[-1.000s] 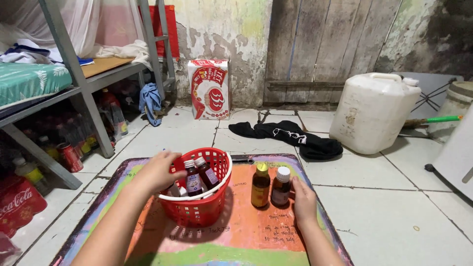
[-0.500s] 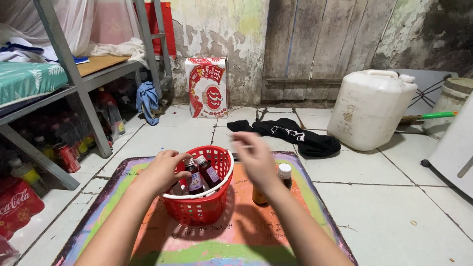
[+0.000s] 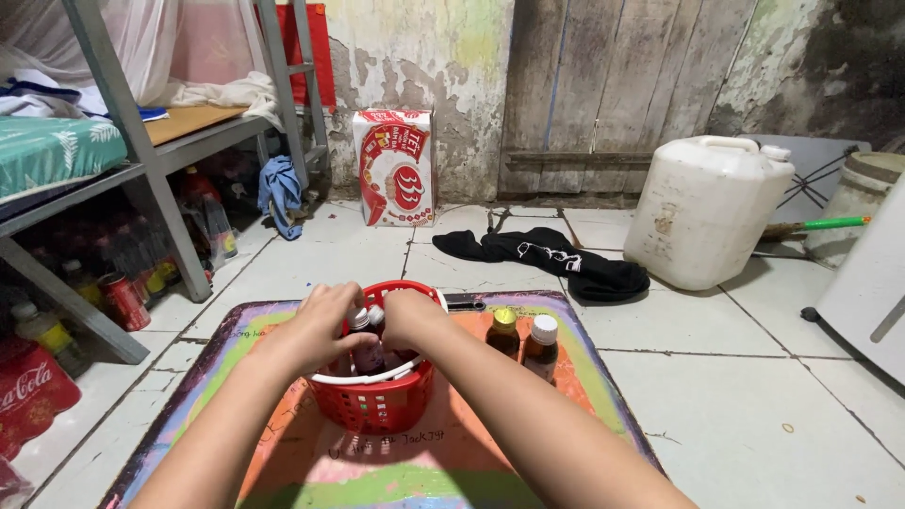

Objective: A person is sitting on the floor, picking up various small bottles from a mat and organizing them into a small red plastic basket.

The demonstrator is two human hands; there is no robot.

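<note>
While both forearms angle inward, left hand (image 3: 320, 325) and right hand (image 3: 412, 316) fingers seemingly grip bottles (image 3: 366, 351) inside the red basket (image 3: 377, 401).

Four bottles (image 3: 541, 345), one basket (image 3: 377, 405)

Round red plastic basket (image 3: 377, 405) on colourful mat, small brown medicine bottles (image 3: 366, 351) leaning inside, white caps up

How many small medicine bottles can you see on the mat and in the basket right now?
4: two stand on the mat right of the red basket, a yellow-capped bottle and a white-capped bottle; two show inside it. The hands may hide more.
</note>
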